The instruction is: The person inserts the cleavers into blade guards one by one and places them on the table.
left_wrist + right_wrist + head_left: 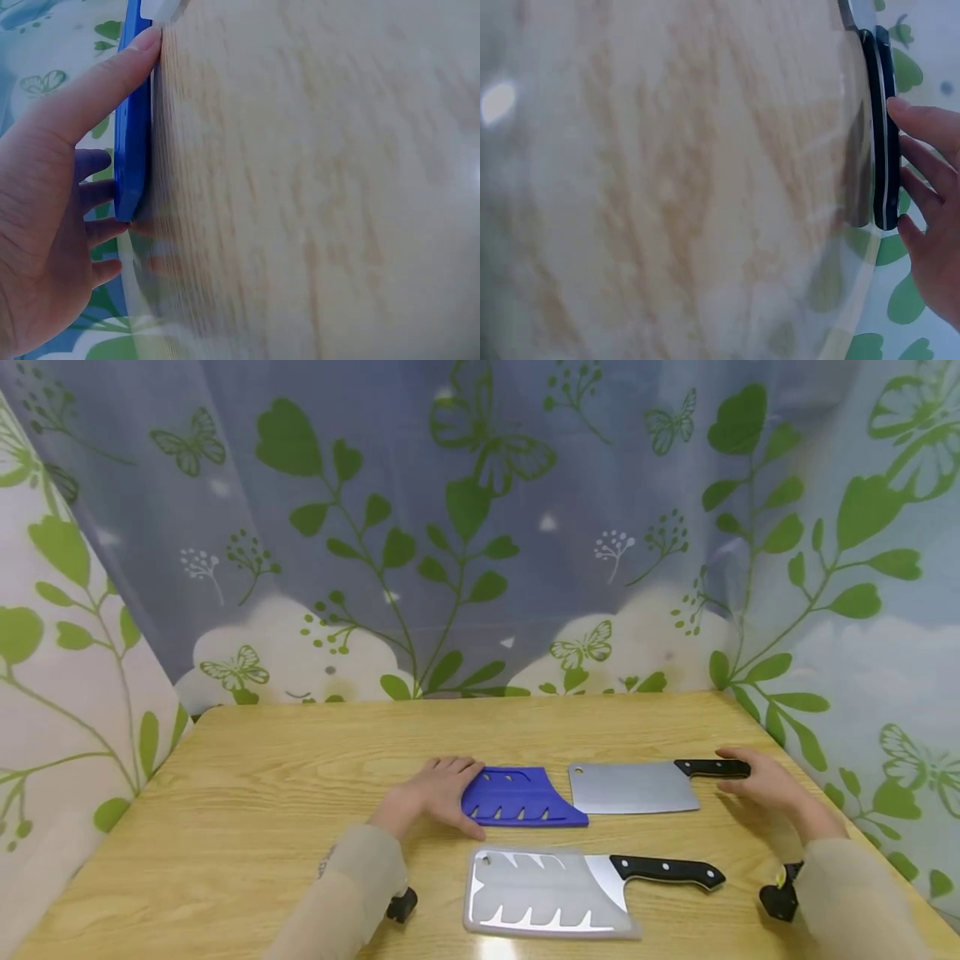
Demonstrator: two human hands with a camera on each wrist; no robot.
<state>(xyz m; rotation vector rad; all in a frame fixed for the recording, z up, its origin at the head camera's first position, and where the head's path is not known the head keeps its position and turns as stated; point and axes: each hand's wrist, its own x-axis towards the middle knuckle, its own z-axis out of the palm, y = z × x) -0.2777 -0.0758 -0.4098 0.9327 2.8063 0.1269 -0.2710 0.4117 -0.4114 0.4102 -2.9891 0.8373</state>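
Observation:
In the head view a blue slotted knife sheath (513, 795) lies flat on the wooden table. My left hand (438, 793) is at its left end, the thumb near the front corner and the fingers spread along the far side. The left wrist view has the thumb reaching along the edge of the sheath (133, 154). To its right lies a bare cleaver (633, 787), blade pointing left. My right hand (772, 789) is at the end of its black handle (712, 767), thumb and fingers loosely parted around it. In the right wrist view the fingertips are right at the handle (886, 142).
A second cleaver (667, 870) lies nearer the front, its blade inside a translucent sheath (543, 893). The wooden table (225, 827) extends to the left and back. Leaf-patterned cloth (480, 527) hangs behind and on both sides.

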